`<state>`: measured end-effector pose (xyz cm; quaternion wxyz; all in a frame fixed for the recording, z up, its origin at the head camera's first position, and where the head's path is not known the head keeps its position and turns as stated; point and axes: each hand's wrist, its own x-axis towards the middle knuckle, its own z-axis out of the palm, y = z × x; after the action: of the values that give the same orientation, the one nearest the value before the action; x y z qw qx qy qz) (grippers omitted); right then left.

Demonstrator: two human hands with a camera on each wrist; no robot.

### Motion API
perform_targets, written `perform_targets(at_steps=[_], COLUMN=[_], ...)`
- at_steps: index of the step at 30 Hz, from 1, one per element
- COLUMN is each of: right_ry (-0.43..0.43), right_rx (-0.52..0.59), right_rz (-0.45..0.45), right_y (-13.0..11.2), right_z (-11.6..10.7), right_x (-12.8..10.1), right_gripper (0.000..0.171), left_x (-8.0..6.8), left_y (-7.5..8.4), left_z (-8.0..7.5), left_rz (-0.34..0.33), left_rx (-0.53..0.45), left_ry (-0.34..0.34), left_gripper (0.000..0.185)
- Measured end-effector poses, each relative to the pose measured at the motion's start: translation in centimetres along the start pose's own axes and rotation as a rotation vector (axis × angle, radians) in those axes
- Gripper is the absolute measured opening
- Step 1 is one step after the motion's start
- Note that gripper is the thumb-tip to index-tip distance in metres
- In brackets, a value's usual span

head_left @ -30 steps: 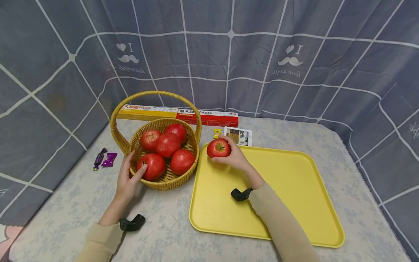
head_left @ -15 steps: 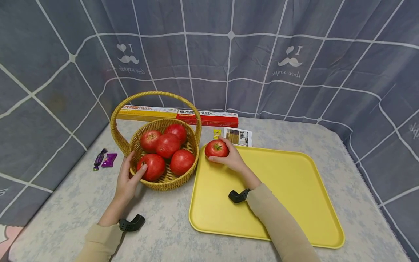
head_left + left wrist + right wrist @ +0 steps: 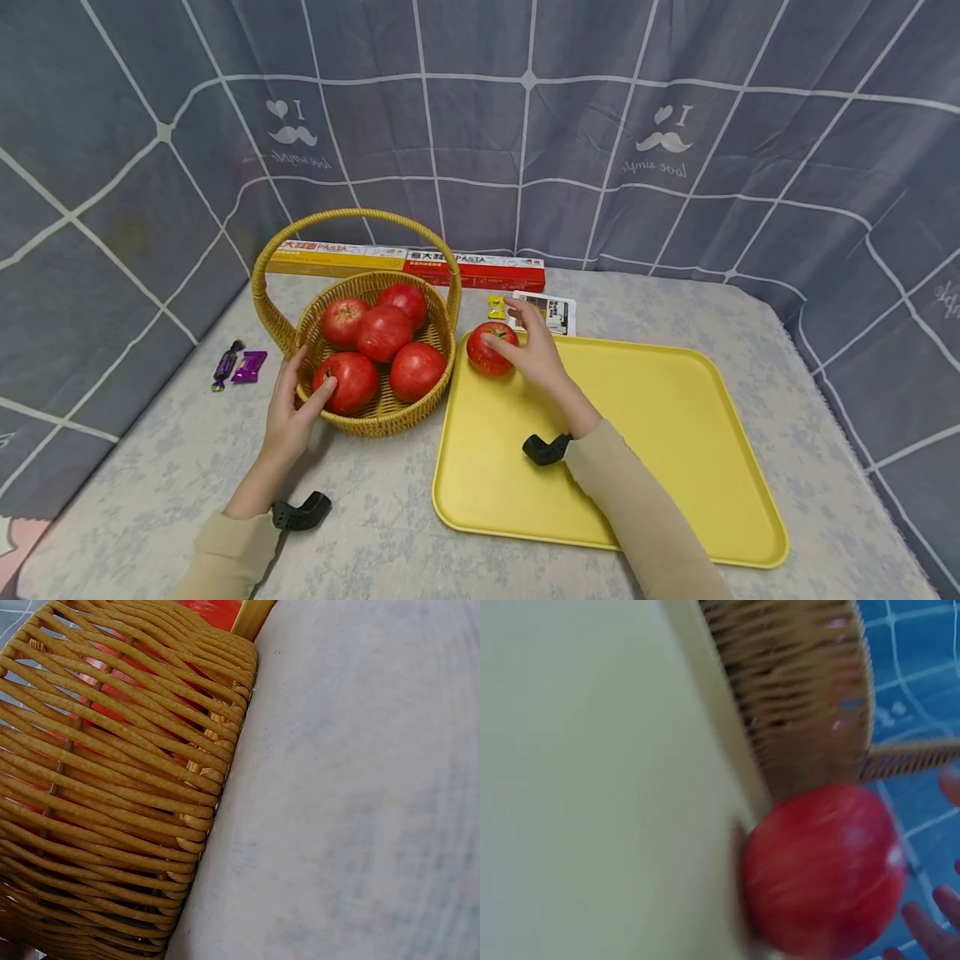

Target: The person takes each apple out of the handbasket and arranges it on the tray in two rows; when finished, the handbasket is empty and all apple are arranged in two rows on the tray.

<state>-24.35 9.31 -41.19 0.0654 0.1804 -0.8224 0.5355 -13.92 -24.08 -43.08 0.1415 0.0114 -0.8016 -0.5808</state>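
A yellow woven basket (image 3: pixel 386 427) with a tall handle holds several red apples (image 3: pixel 385 333). My left hand (image 3: pixel 292 421) grips its near left rim, thumb over the edge by the front apple (image 3: pixel 351 385) and fingers along the outside. The left wrist view shows the basket's woven side (image 3: pixel 112 795). One red apple (image 3: pixel 483 360) sits in the far left corner of a yellow tray (image 3: pixel 660 433). Just right of it is my right hand (image 3: pixel 542 360), fingers spread and thumb over the apple. In the right wrist view, fingertips (image 3: pixel 930 934) stand apart from the apple (image 3: pixel 825 877).
Two pasta boxes, one yellow (image 3: pixel 330 261) and one red (image 3: pixel 476 273), lie behind the basket. A small yellow packet (image 3: pixel 497 306) and a white printed packet (image 3: pixel 561 315) are beyond the tray. Purple sweets (image 3: pixel 249 367) lie left of the basket.
My right hand moved slightly left with the apple, set it in the tray's corner near the basket, then spread its fingers and let go. The left hand stayed on the basket.
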Motion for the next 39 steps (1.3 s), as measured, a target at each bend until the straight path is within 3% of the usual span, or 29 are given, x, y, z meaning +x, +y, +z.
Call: perform_targets(at_steps=[4, 8, 10, 17, 24, 30, 39], right_ry=[0.083, 0.057, 0.033, -0.012, -0.072, -0.113, -0.227], right_rx=[0.089, 0.152, 0.166, 0.257, 0.133, 0.028, -0.078], right_rz=[-0.163, -0.236, -0.253, -0.275, -0.197, -0.101, -0.064], right_y=[-3.7, -8.1, -9.0, -8.0, -7.3, -7.1, -6.9], right_z=[0.3, 1.3, 2.4, 7.1, 10.3, 11.2, 11.4], right_x=[-0.2, -0.7, -0.5, 0.9, 1.9, 2.7, 3.6], right_gripper=[0.049, 0.043, 0.042, 0.039, 0.047, 0.059, 0.071], left_x=[-0.1, 0.0, 0.0, -0.1, -0.1, 0.0, 0.0], left_y=[0.0, -0.1, -0.2, -0.3, -0.3, -0.2, -0.3], left_z=[-0.1, -0.1, 0.0, 0.2, 0.0, 0.1, 0.1], left_rz=[0.005, 0.008, 0.015, 0.055, 0.059, 0.068, 0.071], left_rx=[0.003, 0.000, -0.003, 0.011, 0.025, 0.014, 0.026], left_ry=[0.003, 0.005, 0.008, 0.013, 0.023, 0.015, 0.012], left_gripper=[0.068, 0.067, 0.067, 0.067, 0.067, 0.067, 0.066])
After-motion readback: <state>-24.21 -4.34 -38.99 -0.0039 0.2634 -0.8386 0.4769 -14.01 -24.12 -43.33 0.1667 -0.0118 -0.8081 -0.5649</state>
